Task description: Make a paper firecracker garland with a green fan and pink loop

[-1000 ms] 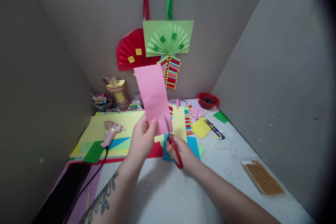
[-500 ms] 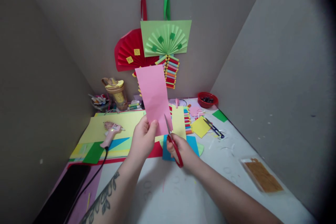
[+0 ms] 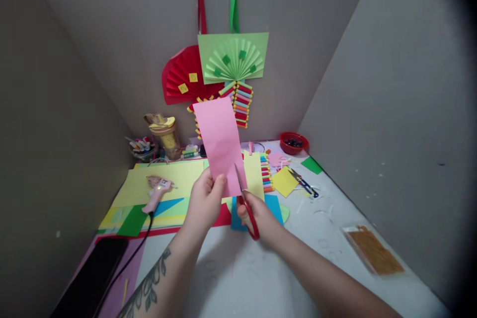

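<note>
My left hand [image 3: 207,198] pinches the lower left edge of a pink paper strip [image 3: 219,134], thumb on the near face. The strip stands upright above the table, leaning slightly. In my right hand [image 3: 261,216] is a pair of red-handled scissors [image 3: 252,222], fingers in and around the handles. Their blades point up along the right edge of the pink paper, near its lower right corner. Whether the blades are apart around the paper edge is hard to make out. Below the scissors lies a blue paper sheet [image 3: 275,207].
A pink hot glue gun [image 3: 158,195] rests on paper sheets at left. Navy-handled scissors [image 3: 304,182] and a yellow paper square [image 3: 285,182] lie at right. A red bowl [image 3: 294,149] stands behind. Paper fans [image 3: 238,59] hang on the wall. A brown packet [image 3: 375,251] sits near right.
The pink paper has come down slightly, and its top now bends back a little more. The camera view has shifted slightly. Both hands keep their hold.
</note>
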Tool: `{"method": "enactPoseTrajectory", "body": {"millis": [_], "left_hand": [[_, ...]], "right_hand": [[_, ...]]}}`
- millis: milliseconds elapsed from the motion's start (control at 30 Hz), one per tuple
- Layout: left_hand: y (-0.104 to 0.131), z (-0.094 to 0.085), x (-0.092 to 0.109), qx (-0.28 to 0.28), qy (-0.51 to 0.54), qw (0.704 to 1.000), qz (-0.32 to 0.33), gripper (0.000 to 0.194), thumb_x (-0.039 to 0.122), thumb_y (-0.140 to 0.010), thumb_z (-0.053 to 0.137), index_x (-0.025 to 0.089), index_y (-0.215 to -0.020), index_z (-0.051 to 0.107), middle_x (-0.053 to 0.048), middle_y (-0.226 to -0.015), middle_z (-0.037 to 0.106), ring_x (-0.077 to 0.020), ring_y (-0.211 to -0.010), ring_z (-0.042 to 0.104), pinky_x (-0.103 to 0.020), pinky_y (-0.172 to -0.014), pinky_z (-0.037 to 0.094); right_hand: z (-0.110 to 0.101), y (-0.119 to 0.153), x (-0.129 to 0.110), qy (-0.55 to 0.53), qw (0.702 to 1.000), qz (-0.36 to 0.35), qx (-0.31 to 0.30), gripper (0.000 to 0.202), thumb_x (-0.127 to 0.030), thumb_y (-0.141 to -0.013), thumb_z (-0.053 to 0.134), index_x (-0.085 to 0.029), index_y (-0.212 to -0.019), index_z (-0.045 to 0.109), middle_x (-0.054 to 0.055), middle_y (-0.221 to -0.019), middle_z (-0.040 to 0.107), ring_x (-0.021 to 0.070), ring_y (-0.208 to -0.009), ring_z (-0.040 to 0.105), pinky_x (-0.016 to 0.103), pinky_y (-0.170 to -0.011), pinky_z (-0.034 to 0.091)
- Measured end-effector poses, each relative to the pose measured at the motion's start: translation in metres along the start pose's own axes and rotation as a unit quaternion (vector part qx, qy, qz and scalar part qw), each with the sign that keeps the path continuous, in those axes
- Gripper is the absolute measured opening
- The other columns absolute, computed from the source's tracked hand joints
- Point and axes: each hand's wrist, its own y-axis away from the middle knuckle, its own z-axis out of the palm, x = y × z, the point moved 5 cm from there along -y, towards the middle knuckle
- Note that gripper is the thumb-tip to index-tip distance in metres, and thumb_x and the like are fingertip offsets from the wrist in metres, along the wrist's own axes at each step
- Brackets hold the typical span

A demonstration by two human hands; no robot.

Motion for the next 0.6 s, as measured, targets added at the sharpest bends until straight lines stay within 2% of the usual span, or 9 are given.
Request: {"method": "enactPoseTrajectory", "body": {"millis": [200,467,600], "left_hand": [[0.002,0.004,0.001,-0.009,0.004,1.000,-0.001,0.021,0.033,-0.082,0.053,0.016,-0.094,0.057,-0.005,-0.089,0.066,-0.0178,-0.082,0.061,-0.026,-0.069,0.046],[0.003,0.002,0.002,-0.002,-0.040,0.999,0.013,0.018,0.032,-0.084,0.052,0.016,-0.089,0.057,-0.002,-0.080,0.064,-0.0149,-0.073,0.057,-0.024,-0.066,0.044],[0.003,0.004,0.002,-0.001,-0.052,0.999,0.013,0.018,0.031,-0.083,0.052,0.015,-0.089,0.057,-0.001,-0.075,0.062,-0.0153,-0.072,0.057,-0.024,-0.064,0.043]], "right_hand": [[-0.001,0.003,-0.002,-0.004,1.000,0.009,-0.009,0.039,-0.058,-0.082,0.048,-0.019,-0.081,0.046,-0.002,-0.067,0.045,0.0107,-0.057,0.045,0.021,-0.051,0.037],[-0.004,0.000,-0.004,-0.001,1.000,0.011,0.004,0.032,-0.048,-0.081,0.054,-0.017,-0.086,0.049,-0.001,-0.070,0.048,0.0103,-0.058,0.045,0.020,-0.050,0.037],[-0.006,0.001,-0.010,-0.013,1.000,0.010,0.005,0.037,-0.053,-0.080,0.053,-0.017,-0.087,0.050,-0.001,-0.069,0.048,0.0110,-0.058,0.045,0.021,-0.051,0.039]]}}
